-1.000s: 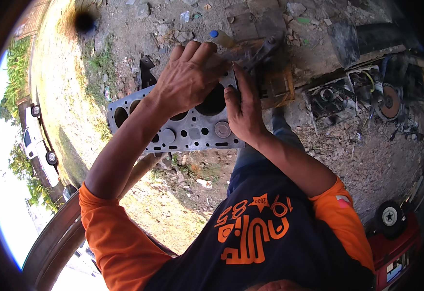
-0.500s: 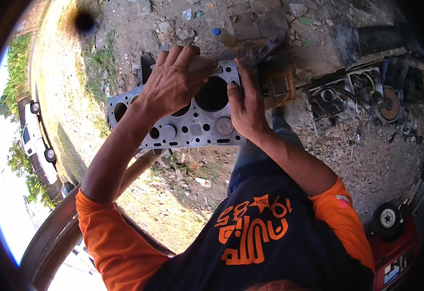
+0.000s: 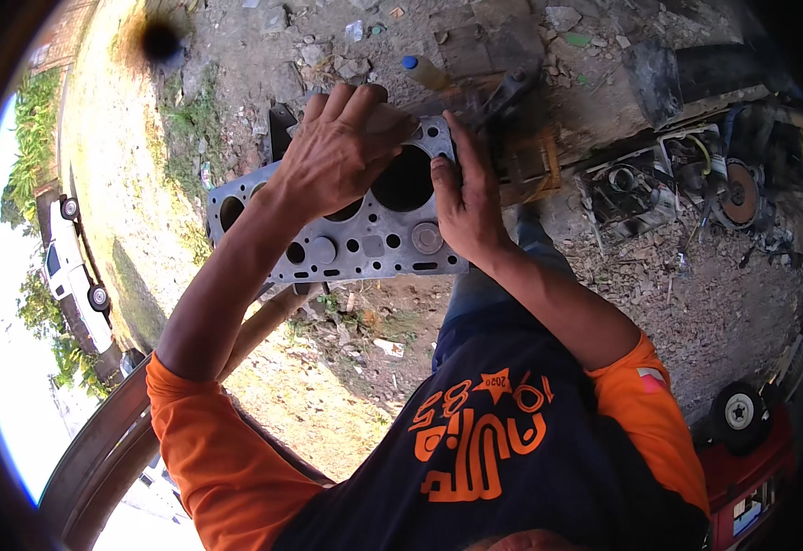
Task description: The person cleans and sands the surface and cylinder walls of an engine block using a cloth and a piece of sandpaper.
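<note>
A grey metal engine block [image 3: 378, 243] lies in front of me, its flat top face showing large round cylinder bores and several small holes. My left hand [image 3: 342, 151] is over the far side of that face, fingers bent and closed on a flat greyish piece [image 3: 394, 119]. Much of this piece is hidden under the fingers, so its kind is unclear. At the block's right end, my right hand [image 3: 466, 197] grips the edge, with the thumb on the top face near the largest visible bore and the fingers along the side. My left forearm covers part of the middle bores.
A bottle with a blue cap [image 3: 424, 72] stands beyond the block. Dirty engine parts [image 3: 626, 188] and a round rusty disc [image 3: 736, 197] lie on the stony ground at right. A thick pipe [image 3: 263, 332] runs below the block's left side. A white pickup [image 3: 73, 262] is far left.
My left hand, with the flat piece, has shifted very slightly to the right and away from me over the block. The right hand keeps its place at the block's edge.
</note>
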### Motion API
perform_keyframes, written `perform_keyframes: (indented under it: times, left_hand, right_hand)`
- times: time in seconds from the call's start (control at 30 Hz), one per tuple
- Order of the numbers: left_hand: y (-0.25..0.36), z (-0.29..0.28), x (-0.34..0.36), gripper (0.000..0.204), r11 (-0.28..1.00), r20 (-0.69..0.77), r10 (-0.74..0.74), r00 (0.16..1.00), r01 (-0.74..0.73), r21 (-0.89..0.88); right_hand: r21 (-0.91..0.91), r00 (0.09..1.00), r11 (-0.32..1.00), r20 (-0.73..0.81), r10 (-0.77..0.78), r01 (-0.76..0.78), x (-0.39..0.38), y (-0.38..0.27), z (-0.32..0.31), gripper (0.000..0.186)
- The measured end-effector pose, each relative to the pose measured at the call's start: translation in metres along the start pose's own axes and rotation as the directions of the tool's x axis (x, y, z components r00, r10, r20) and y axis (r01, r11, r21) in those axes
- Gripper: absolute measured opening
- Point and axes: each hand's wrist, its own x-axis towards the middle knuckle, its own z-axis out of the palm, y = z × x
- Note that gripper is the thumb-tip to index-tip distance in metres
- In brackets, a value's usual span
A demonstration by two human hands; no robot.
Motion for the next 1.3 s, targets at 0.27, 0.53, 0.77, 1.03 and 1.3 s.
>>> perform_keyframes:
  times: [0.27,0.53,0.77,1.03,1.3]
  left_hand:
    - [0.006,-0.002,0.013,0.042,0.998,0.008,0.013,1.0,-0.013,-0.06]
    - [0.011,-0.001,0.022,0.039,0.999,0.014,0.015,1.0,-0.014,-0.045]
    - [0.001,0.002,0.005,0.038,0.999,-0.014,0.006,1.0,-0.007,-0.034]
    - [-0.005,0.003,0.002,0.04,0.999,-0.031,0.029,0.999,-0.03,-0.037]
    - [-0.001,0.009,0.01,0.039,0.996,-0.025,0.016,1.0,-0.018,-0.082]
  right_hand:
    - [-0.017,1.0,1.0,-0.006,-0.002,0.002,-0.001,0.001,0.0,0.054]
    - [0.042,1.0,0.999,-0.007,0.013,-0.013,-0.002,0.0,0.002,0.053]
    - [-0.011,1.0,1.0,0.003,0.011,-0.011,0.0,-0.002,-0.001,0.054]
    - [-0.038,1.0,0.999,-0.009,-0.009,0.008,-0.001,0.001,0.0,0.053]
    - [0.052,0.999,0.998,0.004,0.036,-0.037,0.0,-0.002,-0.001,0.054]
